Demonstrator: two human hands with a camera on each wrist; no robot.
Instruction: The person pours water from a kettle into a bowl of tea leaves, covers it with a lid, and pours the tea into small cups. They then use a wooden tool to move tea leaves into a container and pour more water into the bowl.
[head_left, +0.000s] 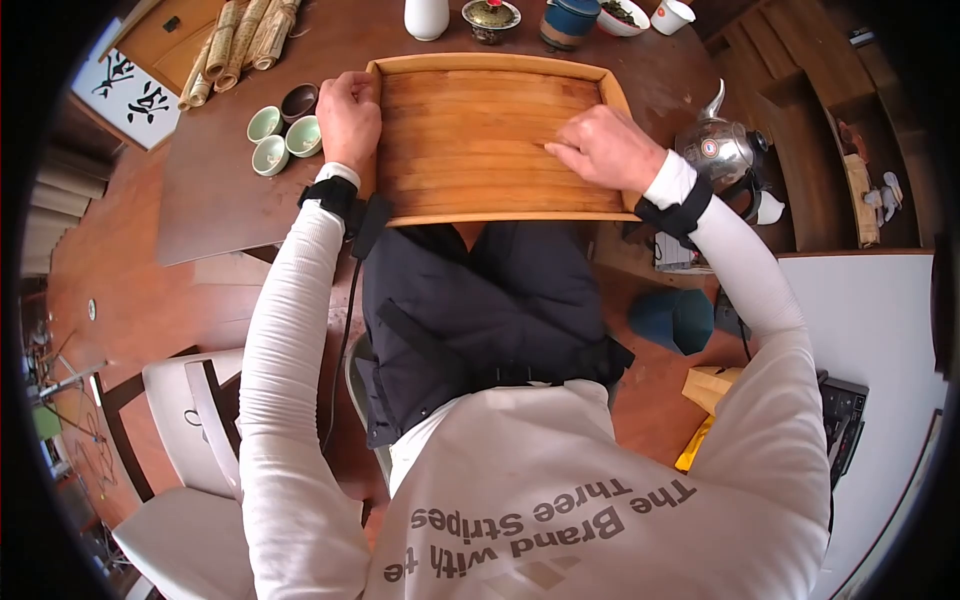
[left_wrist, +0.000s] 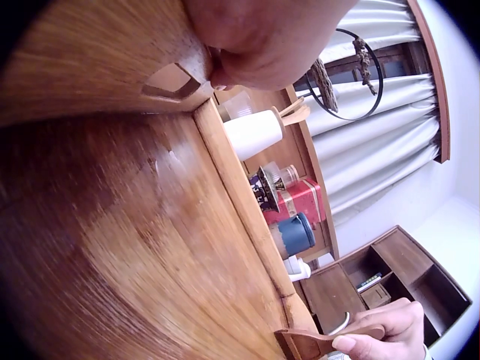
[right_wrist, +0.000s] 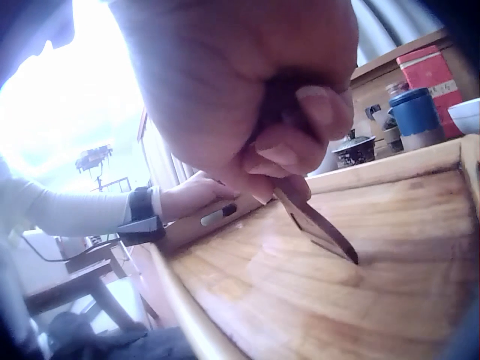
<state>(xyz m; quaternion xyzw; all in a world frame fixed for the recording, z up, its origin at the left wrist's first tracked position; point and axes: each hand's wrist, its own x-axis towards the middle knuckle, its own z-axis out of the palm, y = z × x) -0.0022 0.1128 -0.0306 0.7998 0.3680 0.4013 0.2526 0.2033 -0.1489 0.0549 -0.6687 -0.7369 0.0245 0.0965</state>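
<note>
A shallow wooden tray with raised walls lies before me, its near side projecting past the table edge above my lap. My left hand grips its left wall at the far corner, beside a handle cutout. Over the tray's right part, my right hand holds a thin brown wooden piece with a curved edge, between curled fingers and thumb. Its lower edge meets the tray's bottom in the right wrist view. From the head view, the hand hides this piece. I cannot tell its kind.
Left of the tray stand several small cups; bamboo rolls lie behind them. A white vase, a lidded bowl and a blue jar line the far side. A metal kettle stands at right, a bin below.
</note>
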